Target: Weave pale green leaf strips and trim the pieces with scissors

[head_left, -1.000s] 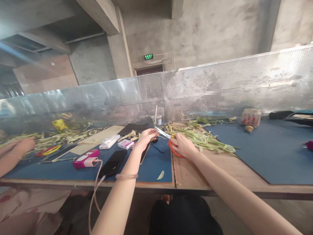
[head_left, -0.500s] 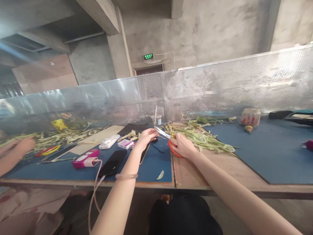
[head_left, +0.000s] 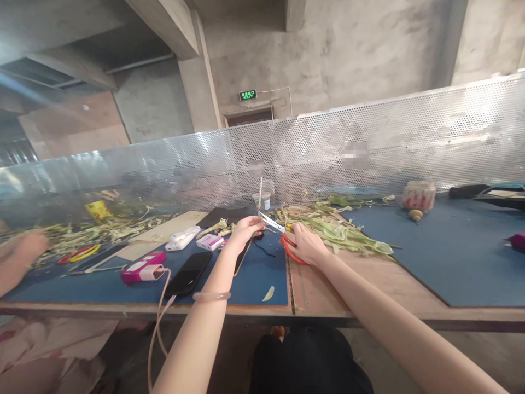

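In the head view, my right hand (head_left: 307, 244) grips a pair of scissors (head_left: 288, 249) by the red handles. The metal blades are parted and point left, towards the fingertips of my left hand (head_left: 246, 230). Those fingertips are pinched together right by the blade tips; what they hold is too small to make out. A pale ring of a bracelet (head_left: 212, 296) circles my left wrist. Just right of my right hand lies a heap of green and dry leaves (head_left: 344, 232). Pale knobbly stalks (head_left: 213, 227) lie behind my left hand.
A black phone (head_left: 191, 273), a magenta device (head_left: 139, 268) with a cable and a small white box (head_left: 209, 242) lie left of my arm. A cup with a straw (head_left: 264, 201) and a jar (head_left: 418, 196) stand near the perforated metal screen (head_left: 389, 142). A co-worker's hand (head_left: 28, 249) is far left.
The co-worker's hand has shifted slightly left. My own hands and the scissors look nearly unchanged.
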`<state>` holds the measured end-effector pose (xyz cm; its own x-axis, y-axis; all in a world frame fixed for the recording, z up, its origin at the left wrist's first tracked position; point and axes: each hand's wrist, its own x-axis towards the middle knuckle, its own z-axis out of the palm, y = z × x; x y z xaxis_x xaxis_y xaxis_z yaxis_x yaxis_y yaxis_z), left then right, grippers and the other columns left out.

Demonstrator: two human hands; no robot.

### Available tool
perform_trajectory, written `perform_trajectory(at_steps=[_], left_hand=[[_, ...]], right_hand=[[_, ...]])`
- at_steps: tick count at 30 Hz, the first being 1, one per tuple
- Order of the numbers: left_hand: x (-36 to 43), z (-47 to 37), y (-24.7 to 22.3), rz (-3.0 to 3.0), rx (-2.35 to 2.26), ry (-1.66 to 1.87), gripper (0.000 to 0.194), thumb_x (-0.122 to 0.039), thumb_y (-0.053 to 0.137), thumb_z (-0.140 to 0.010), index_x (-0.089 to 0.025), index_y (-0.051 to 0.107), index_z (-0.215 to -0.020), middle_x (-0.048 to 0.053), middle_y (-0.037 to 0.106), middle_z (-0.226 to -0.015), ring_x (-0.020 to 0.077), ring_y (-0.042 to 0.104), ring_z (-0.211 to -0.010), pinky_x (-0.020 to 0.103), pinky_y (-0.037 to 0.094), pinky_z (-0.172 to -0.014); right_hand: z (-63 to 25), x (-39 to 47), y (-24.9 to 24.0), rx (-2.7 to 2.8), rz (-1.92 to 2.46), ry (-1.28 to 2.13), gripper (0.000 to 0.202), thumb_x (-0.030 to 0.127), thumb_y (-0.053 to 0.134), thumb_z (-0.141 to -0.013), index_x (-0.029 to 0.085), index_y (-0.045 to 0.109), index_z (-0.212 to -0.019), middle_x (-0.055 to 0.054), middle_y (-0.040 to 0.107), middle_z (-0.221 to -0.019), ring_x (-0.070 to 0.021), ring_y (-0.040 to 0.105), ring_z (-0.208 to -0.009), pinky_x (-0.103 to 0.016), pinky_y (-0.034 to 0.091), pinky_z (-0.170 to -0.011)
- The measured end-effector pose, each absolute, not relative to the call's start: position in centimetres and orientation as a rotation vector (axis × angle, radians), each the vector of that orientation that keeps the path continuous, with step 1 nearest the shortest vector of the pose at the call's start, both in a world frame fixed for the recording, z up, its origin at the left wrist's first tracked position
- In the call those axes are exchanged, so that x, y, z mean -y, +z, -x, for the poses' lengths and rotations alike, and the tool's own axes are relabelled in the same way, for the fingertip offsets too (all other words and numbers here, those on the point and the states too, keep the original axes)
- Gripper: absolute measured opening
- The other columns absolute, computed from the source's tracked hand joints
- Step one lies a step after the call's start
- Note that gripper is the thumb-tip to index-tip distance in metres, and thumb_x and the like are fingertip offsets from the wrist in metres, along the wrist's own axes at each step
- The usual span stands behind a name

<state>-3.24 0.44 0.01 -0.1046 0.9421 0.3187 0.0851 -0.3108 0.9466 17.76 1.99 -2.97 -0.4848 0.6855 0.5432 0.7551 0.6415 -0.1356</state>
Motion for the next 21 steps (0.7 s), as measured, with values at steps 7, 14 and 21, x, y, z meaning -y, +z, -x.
perform_trajectory(at_steps=[7, 14, 21], left_hand=[[-0.24, 3.02, 0.18, -1.438, -1.199, 1.512, 0.027, -0.024, 0.071, -0.06, -0.012, 0.06, -0.081, 0.009, 0.065, -0.084, 0.0129, 0.06, -0.072, 0.022, 0.046, -0.061], [-0.14, 2.94, 0.44, -1.433, -1.212, 1.493, 0.027, -0.025, 0.071, -0.06, -0.012, 0.061, -0.081, 0.009, 0.065, -0.085, 0.013, 0.06, -0.072, 0.023, 0.046, -0.061], [-0.17, 3.0, 0.4, -1.448, -1.212, 1.484, 0.027, -0.025, 0.07, -0.061, -0.013, 0.061, -0.084, 0.009, 0.065, -0.083, 0.0133, 0.06, -0.072, 0.022, 0.047, -0.061]], right_hand=[[-17.72, -1.89, -2.79, 2.303, 1.136, -0.166, 0.04, 0.052, 0.03, -0.084, 0.017, 0.043, -0.097, -0.011, 0.052, -0.097, -0.0217, 0.053, -0.086, -0.026, 0.035, -0.058], [-17.73, -2.0, -3.02, 2.284, 1.118, -0.181, 0.043, 0.055, 0.025, -0.084, 0.017, 0.042, -0.096, -0.011, 0.053, -0.096, -0.0213, 0.053, -0.084, -0.026, 0.034, -0.055], [-17.73, -1.72, -2.77, 2.288, 1.129, -0.167, 0.045, 0.055, 0.027, -0.083, 0.016, 0.043, -0.099, -0.012, 0.052, -0.098, -0.0222, 0.053, -0.087, -0.027, 0.036, -0.058]])
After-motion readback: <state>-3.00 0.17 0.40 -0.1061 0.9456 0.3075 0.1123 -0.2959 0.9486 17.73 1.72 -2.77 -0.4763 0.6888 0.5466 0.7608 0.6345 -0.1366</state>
